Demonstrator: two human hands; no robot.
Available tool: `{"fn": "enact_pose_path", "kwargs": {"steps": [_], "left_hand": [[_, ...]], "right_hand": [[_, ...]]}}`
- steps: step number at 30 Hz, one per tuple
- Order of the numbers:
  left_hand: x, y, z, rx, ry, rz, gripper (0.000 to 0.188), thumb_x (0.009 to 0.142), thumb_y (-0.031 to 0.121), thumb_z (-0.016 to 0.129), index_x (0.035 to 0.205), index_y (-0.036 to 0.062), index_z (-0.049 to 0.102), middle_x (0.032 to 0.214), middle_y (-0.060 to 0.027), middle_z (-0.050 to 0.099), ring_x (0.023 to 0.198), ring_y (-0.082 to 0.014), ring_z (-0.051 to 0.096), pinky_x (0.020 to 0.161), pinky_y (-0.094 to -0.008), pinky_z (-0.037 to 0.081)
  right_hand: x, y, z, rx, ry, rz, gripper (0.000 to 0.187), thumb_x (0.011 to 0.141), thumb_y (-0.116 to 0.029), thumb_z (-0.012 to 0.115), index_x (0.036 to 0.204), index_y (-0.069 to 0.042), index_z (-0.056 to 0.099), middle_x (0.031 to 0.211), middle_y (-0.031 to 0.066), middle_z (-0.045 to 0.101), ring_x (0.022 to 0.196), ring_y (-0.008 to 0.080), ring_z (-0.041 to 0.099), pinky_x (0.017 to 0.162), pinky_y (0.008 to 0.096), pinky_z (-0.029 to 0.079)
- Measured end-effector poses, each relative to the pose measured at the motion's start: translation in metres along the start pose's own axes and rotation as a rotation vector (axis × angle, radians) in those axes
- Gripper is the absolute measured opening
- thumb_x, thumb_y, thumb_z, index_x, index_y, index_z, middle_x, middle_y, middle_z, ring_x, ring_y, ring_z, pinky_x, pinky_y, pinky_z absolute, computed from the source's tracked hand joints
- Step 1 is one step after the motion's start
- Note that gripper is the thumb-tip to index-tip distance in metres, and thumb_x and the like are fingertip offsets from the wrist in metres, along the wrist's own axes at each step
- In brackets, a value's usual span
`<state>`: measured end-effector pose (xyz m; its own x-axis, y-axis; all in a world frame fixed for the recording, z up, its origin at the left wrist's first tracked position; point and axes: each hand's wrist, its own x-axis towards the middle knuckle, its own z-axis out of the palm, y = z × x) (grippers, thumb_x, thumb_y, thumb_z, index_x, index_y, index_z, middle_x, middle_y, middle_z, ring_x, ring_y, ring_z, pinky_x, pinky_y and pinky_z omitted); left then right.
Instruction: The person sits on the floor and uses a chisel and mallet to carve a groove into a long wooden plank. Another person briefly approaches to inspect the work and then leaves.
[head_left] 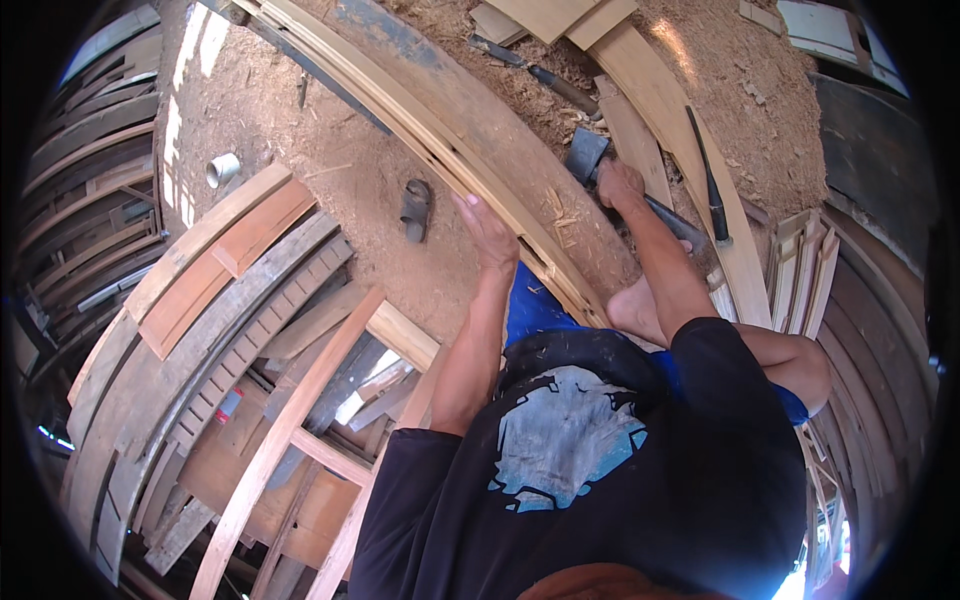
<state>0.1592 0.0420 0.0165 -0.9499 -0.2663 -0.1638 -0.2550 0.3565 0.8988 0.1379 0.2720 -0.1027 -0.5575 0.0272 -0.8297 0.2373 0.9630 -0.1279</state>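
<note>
My left hand lies with fingers stretched out and together along the side of a long, narrow strip of pale wood. The strip has slots cut in it. It runs from the far left toward my lap, along a thick, worn plank. My right hand is closed around a dark tool with a broad, squarish flat head, just right of the plank. Part of its dark handle shows beyond my hand. I cannot tell whether the head is a blade or a mallet.
Chisel-like tools lie right of the plank, one dark and one long and thin on a pale board. Shavings and sawdust cover the ground. A sandal and a white cup-like object lie left, near stacked timber.
</note>
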Motion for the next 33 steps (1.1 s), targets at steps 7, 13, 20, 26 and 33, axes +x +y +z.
{"fn": "enact_pose_path", "kwargs": {"steps": [7,13,20,26,33], "left_hand": [[-0.008,-0.032,0.003,0.145,0.068,-0.024,0.065,0.107,0.044,0.031,0.147,-0.0068,0.031,0.14,-0.0319,0.045,0.132,-0.0444,0.042,0.111,-0.0466,0.031],[-0.004,-0.023,0.008,-0.117,0.079,-0.089,0.066,0.106,0.045,0.031,0.148,-0.0064,0.029,0.142,-0.0339,0.041,0.131,-0.0466,0.042,0.112,-0.0456,0.03],[-0.011,0.017,0.003,0.594,0.232,0.187,0.077,0.093,0.034,0.062,0.15,-0.0039,0.028,0.154,-0.0332,0.024,0.141,-0.0477,0.024,0.116,-0.0519,0.021],[-0.092,0.124,0.022,0.292,-0.552,0.983,0.086,0.063,0.027,0.085,0.142,0.0173,0.05,0.16,-0.0306,0.017,0.142,-0.0476,0.022,0.115,-0.0523,0.022],[-0.097,0.168,0.005,0.251,-0.423,0.994,0.054,0.062,0.018,0.09,0.112,0.0151,0.068,0.148,-0.0197,0.046,0.134,-0.0368,0.041,0.109,-0.0499,0.034]], "right_hand": [[-0.008,0.017,-0.034,-0.078,-0.057,-0.139,0.035,0.076,-0.014,0.075,0.107,0.002,0.07,0.112,0.0213,0.07,0.106,0.0334,0.069,0.089,0.0431,0.056],[-0.048,0.05,-0.096,0.214,-0.298,-0.303,0.046,0.071,-0.023,0.084,0.104,0.004,0.067,0.09,0.0148,0.074,0.077,0.0282,0.072,0.073,0.0397,0.056],[-0.138,0.068,-0.134,0.892,-0.191,-0.349,0.029,0.077,-0.022,0.081,0.091,-0.002,0.066,0.074,0.0032,0.065,0.063,0.0093,0.059,0.054,0.0229,0.044],[-0.198,0.052,-0.116,1.456,-0.234,-0.49,0.035,0.084,-0.021,0.078,0.108,-0.002,0.063,0.087,0.0025,0.066,0.072,0.0091,0.064,0.06,0.0216,0.051],[-0.267,0.048,-0.082,1.363,-0.005,-0.56,0.039,0.092,-0.033,0.067,0.113,-0.001,0.062,0.096,0.0064,0.068,0.077,0.0112,0.063,0.068,0.0254,0.052]]}}
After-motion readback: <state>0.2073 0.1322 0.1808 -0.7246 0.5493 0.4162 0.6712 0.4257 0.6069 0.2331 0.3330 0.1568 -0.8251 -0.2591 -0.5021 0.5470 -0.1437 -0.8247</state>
